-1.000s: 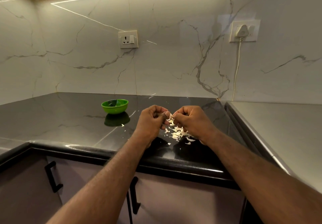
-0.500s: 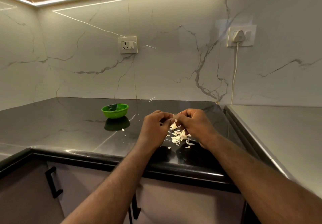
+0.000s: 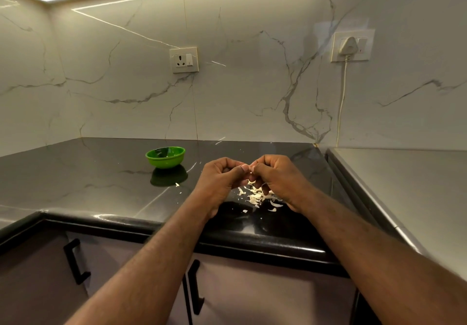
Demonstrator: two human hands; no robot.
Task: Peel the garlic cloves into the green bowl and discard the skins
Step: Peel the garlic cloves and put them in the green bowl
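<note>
head view: left hand [image 3: 222, 180] and right hand [image 3: 275, 180] meet above the black countertop [image 3: 101, 173]. fingers of both are curled tight, tips pinching a small pale garlic clove [image 3: 249, 168] between them; the clove is mostly hidden. loose garlic skins [image 3: 257, 197] lie heaped on the countertop below the hands. green bowl [image 3: 165, 159] stands to the left, well apart from the hands

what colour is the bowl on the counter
Bright green, inside and out; the bowl shows best in the head view, the only one.
</note>
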